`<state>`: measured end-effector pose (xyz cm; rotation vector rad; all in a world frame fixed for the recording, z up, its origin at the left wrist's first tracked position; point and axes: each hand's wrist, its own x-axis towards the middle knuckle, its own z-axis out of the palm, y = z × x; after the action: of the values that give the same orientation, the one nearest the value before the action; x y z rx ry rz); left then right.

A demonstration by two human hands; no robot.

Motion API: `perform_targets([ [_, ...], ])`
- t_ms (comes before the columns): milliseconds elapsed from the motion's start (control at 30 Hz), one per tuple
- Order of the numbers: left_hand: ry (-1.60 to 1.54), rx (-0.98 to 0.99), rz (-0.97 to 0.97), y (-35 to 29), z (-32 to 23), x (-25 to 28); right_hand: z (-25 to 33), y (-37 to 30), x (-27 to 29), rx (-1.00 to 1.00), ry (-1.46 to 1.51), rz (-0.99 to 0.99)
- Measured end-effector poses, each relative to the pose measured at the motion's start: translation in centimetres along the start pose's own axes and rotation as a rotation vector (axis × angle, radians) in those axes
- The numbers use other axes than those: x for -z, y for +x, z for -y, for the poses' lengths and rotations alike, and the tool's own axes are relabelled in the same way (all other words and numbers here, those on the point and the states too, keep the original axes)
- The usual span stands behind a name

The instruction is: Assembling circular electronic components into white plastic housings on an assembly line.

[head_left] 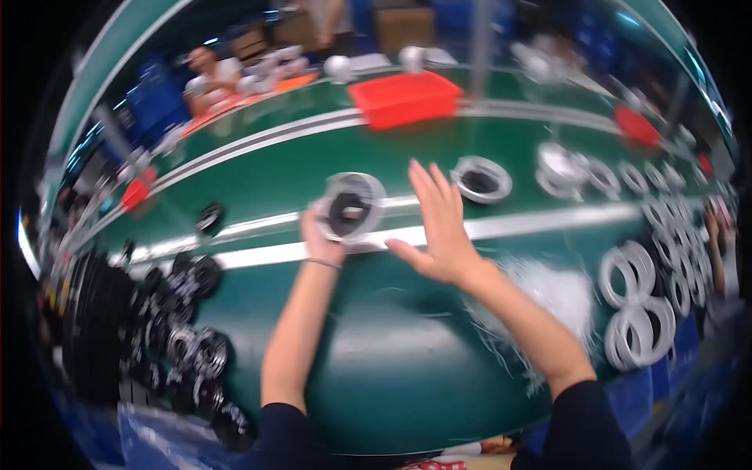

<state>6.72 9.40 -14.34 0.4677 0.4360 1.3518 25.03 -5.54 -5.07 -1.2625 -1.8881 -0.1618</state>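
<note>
Left hand [321,236] grasping white round part [351,207] with black centre by lower-left rim, over green desk [388,341]. Right hand [445,244] empty, fingers spread, apart from part. Part probably light, stiff, smooth, maybe slippery; best held by outer rim, clear of black centre. Fine detail blurred.

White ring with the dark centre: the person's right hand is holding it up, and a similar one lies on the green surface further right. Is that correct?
Not quite: the head view shows the left hand holding the white ring with the dark centre; the right hand is open beside it. The similar one does lie on the green surface further right.
</note>
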Motion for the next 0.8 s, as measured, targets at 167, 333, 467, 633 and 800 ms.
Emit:
perform_targets([
  [167, 0.266, 0.064, -0.058, 8.2, -3.3, 2.8, -11.1, -1.5, 13.2, -0.129, -0.262, 0.07],
  [333, 0.51, -0.099, -0.286, 13.4, -3.4, 4.8, -16.3, -5.3, 26.4, -0.662, -0.753, 0.545],
  [467, 0.847, -0.497, -0.251, 13.4, -6.3, 7.1, -19.7, -10.3, 28.7, -0.819, -1.041, 0.898],
  [633, 1.117, -0.788, -0.166, 8.3, -5.0, 2.0, -22.4, -18.2, 32.1, -0.685, -1.143, 0.589],
  [800, 1.419, -0.896, -0.022, 2.5, -15.2, 1.5, -17.7, -11.1, 30.7, -0.677, -1.155, 0.398],
])
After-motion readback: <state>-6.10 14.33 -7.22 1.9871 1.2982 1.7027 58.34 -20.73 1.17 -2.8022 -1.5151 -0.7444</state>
